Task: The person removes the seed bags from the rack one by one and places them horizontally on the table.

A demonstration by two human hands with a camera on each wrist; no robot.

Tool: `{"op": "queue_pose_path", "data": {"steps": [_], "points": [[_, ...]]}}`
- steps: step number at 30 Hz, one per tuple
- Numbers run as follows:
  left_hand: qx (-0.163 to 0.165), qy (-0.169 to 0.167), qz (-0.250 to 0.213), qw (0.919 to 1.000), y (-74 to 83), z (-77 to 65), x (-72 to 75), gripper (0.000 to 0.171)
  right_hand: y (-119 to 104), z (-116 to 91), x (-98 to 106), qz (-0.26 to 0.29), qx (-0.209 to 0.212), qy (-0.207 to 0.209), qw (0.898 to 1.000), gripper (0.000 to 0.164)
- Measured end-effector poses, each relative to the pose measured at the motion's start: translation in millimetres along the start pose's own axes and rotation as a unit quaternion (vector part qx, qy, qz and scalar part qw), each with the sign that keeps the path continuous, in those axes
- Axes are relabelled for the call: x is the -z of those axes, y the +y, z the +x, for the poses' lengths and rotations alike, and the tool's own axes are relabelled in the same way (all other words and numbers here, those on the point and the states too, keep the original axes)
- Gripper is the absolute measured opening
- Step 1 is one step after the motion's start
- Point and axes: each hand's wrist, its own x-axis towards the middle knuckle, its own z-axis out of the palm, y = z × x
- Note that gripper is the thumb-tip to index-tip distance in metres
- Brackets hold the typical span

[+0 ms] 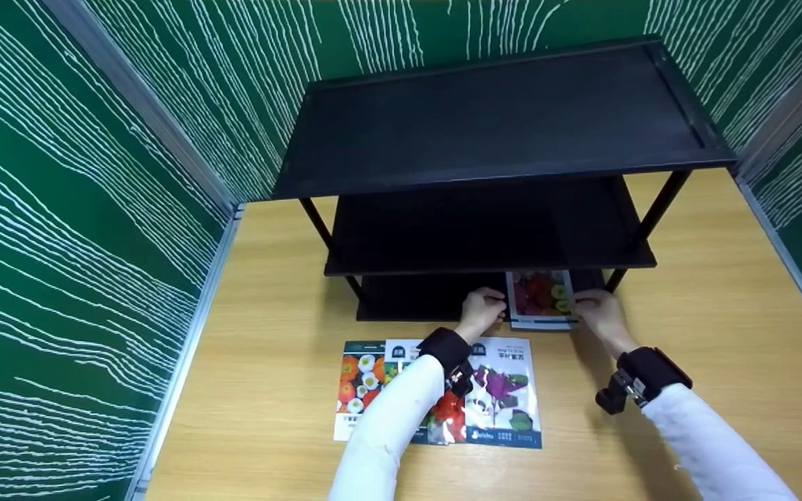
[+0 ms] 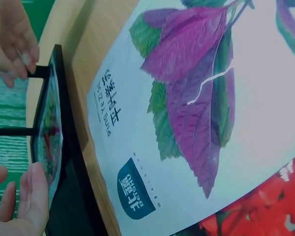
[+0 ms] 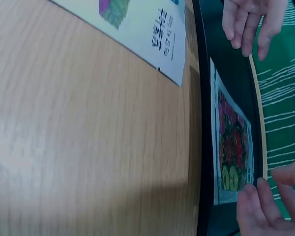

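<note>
A seed packet (image 1: 541,298) with red and yellow-green flowers lies flat on the bottom tier of a black shelf (image 1: 408,298), its front end at the tier's edge. My right hand (image 1: 601,316) is at the packet's right side, fingertips right at its edge, as the right wrist view also shows. At the left side my left hand (image 1: 482,311) hovers close by, its fingers relaxed with nothing in them. Below the left hand, a packet with purple leaves (image 2: 196,93) lies on the table.
Beside the purple-leaf packet, overlapping packets with red flowers (image 1: 448,417) and with orange and white flowers (image 1: 354,379) lie on the wooden table (image 1: 269,390). The shelf's upper tiers (image 1: 491,118) overhang the hands. Green, white-streaked walls (image 1: 81,229) enclose the table.
</note>
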Motion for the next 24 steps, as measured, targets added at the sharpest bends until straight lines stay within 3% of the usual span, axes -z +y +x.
{"op": "queue_pose_path", "data": {"steps": [1,3,4,6,8,10,12,14,15,17,19,22,24], "points": [[-0.012,0.002,-0.003,0.9999,-30.5,19.4,-11.2,0.013,0.4,1.3,0.2,-0.009,0.005,0.005,1.000,0.028],[-0.041,0.013,0.005,0.9991,-76.6,47.8,-28.5,0.014,0.7,3.1,0.6,-0.016,0.010,0.008,1.000,0.028],[-0.045,0.016,0.003,0.9989,-58.7,36.5,-22.2,0.014,0.7,3.9,0.4,-0.018,0.011,0.015,1.000,0.027],[-0.026,0.028,0.006,0.9993,4.3,-1.5,-1.8,0.015,0.4,5.5,-0.2,-0.023,0.012,0.025,0.999,0.027],[-0.002,0.041,0.022,0.9989,48.3,-26.5,10.5,0.015,0.6,7.0,-1.1,-0.029,0.008,0.033,0.999,0.026],[0.025,0.048,0.028,0.9982,70.7,-37.9,15.9,0.017,1.7,8.7,-2.0,-0.036,0.005,0.039,0.999,0.027],[0.037,0.045,0.030,0.9979,78.2,-41.5,18.2,0.018,3.0,9.7,-2.1,-0.044,0.003,0.033,0.998,0.028],[0.018,0.045,0.028,0.9984,66.5,-34.4,14.2,0.019,4.1,10.1,-1.9,-0.049,0.004,0.028,0.998,0.030],[-0.001,0.047,0.024,0.9986,54.3,-27.7,10.4,0.019,5.0,10.5,-1.6,-0.052,0.006,0.022,0.998,0.031],[0.002,0.044,0.038,0.9983,32.4,-12.7,0.9,0.020,5.5,10.8,-1.0,-0.053,0.008,0.016,0.998,0.034],[-0.008,0.049,0.049,0.9975,0.8,8.7,-12.4,0.021,8.4,12.3,-0.6,-0.047,0.010,0.016,0.999,0.035],[0.018,0.047,0.059,0.9969,-37.9,37.8,-29.1,0.023,27.6,22.8,-0.3,-0.022,0.018,0.020,0.999,0.039],[0.009,0.049,0.048,0.9976,-64.5,55.8,-38.0,0.025,58.7,39.8,-0.6,0.016,0.047,0.026,0.998,0.038]]}}
